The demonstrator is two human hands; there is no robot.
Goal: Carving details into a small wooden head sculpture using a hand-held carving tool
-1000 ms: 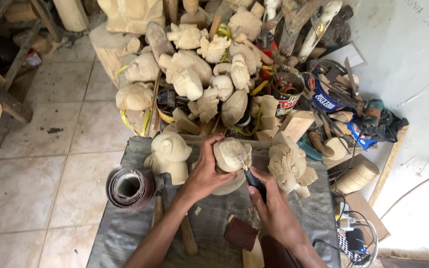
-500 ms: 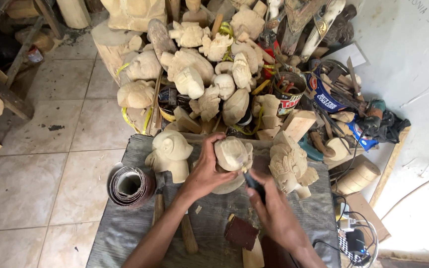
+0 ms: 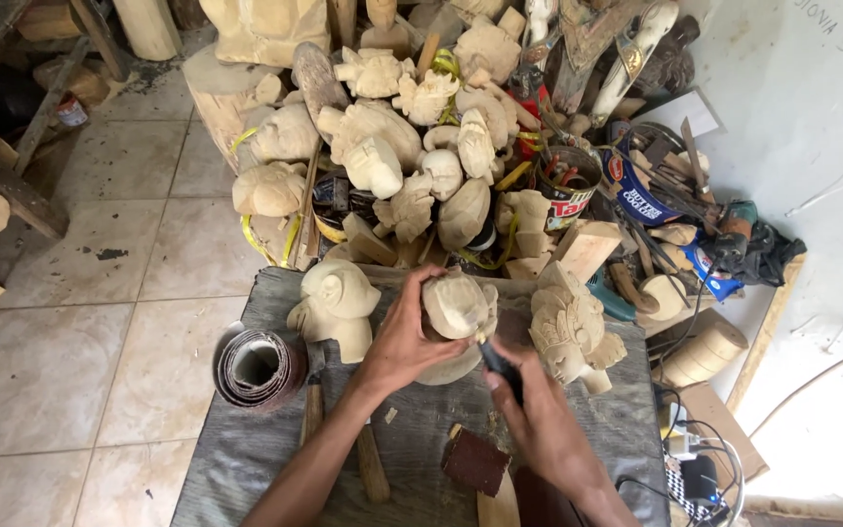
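My left hand (image 3: 404, 337) was wrapped around the pale, rounded carved wooden figure (image 3: 458, 307), fingers clamped over its near flank, holding it down on the grey cloth-covered table (image 3: 246, 449) at about twelve o'clock from my wrists. My right hand (image 3: 539, 410) was closed on a dark-handled carving tool (image 3: 500, 366), its tip set against the figure's lower edge at about five o'clock of the piece.

The figure seemed to me stiff and fairly light, raw wood, dry and not slippery, but its thin raised details looked as if they could chip. I judged the broad smooth back the safest place for my grip, away from the carved ridges.

A second pale bird-like carving (image 3: 336, 304) stood just beside it at nine o'clock, and a pale ornate carving (image 3: 568, 330) at three o'clock. A roll of sandpaper (image 3: 259, 368) lay near the table's left edge. A reddish-brown block (image 3: 475, 461) sat near my right wrist.
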